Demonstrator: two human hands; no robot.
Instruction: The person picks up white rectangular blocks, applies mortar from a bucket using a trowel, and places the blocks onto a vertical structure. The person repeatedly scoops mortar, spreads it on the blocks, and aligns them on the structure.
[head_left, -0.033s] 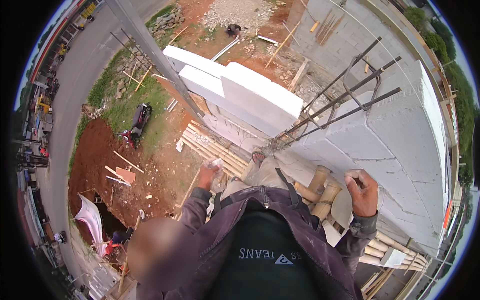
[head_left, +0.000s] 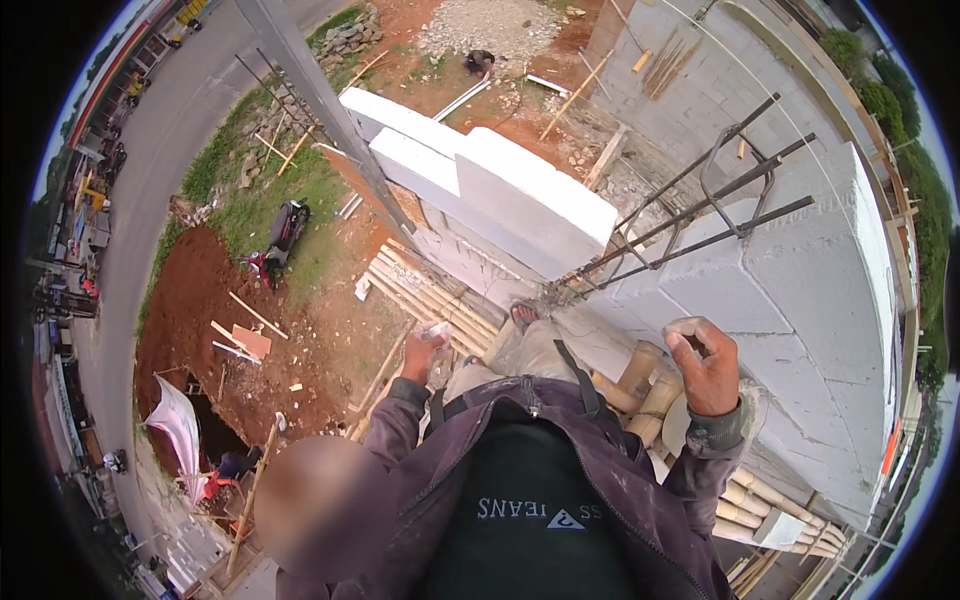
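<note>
A red-and-black motorbike (head_left: 285, 240) stands on the ground far below at the left, so height matters in every movement here. The person's left hand (head_left: 425, 352) hangs above pale, round bamboo poles (head_left: 440, 305) laid side by side; its fingers bend inward and look white and dusty, and I cannot tell whether they pinch something. Further right, a low wall of smooth white rectangular blocks (head_left: 540, 210) lies ahead, out of both hands' reach as they are held now. A sandalled foot (head_left: 522, 315) rests near the base of that wall; a firm, settled stance on both feet would serve any reach well. Dark ribbed steel bars (head_left: 740, 230) jut out between the walls, and arms are best kept wide of their bare ends. The person's right hand (head_left: 708, 370) is raised and loosely curled, a gap between thumb and fingers with nothing seen in it. It is nearest the tall grey-white block wall (head_left: 800, 290) at the right; contact cannot be judged. Unhurried, balanced movements seem wisest beside it.
</note>
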